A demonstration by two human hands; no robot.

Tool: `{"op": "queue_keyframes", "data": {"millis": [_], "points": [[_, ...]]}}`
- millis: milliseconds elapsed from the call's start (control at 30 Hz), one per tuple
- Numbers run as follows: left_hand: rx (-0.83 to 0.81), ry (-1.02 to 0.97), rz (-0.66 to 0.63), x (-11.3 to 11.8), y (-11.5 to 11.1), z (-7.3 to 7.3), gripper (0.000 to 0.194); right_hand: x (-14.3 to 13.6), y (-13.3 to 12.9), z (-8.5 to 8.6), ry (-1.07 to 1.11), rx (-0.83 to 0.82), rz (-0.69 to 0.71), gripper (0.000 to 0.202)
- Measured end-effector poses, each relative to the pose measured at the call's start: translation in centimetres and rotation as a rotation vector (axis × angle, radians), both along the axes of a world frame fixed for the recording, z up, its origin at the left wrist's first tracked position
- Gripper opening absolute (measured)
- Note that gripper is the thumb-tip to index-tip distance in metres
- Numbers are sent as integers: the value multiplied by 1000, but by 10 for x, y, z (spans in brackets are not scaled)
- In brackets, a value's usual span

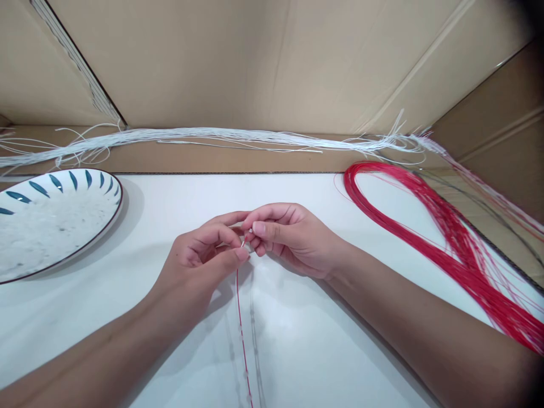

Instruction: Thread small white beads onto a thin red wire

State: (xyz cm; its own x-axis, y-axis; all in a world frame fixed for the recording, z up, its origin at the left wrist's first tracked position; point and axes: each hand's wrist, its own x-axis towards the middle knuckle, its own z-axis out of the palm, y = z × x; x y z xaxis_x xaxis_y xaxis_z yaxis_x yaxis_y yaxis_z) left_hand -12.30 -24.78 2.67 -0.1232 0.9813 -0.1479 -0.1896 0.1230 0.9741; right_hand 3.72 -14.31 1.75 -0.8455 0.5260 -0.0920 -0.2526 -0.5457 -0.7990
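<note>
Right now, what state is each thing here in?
Left hand: fingers pinching the thread.
Right hand: fingers pinched; what they hold is too small to tell.
Thread: nearly straight below the left hand.
Red bundle: looped, some strands loose.
White bundle: stretched lengthwise, strands straying.
Plate: face up, contents unclear.

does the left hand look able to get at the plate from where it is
Probably yes: nothing visible stands between the left hand and the plate on that side. The hand seems to be holding a red thread, though, so it may need to let go first.
</note>
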Motion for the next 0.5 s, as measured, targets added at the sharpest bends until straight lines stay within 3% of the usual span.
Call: {"op": "queue_keyframes", "data": {"millis": [500], "points": [[-2,-28,-14,2,1,3,19,-1,-1,-1,-14,-7,-21,10]]}}
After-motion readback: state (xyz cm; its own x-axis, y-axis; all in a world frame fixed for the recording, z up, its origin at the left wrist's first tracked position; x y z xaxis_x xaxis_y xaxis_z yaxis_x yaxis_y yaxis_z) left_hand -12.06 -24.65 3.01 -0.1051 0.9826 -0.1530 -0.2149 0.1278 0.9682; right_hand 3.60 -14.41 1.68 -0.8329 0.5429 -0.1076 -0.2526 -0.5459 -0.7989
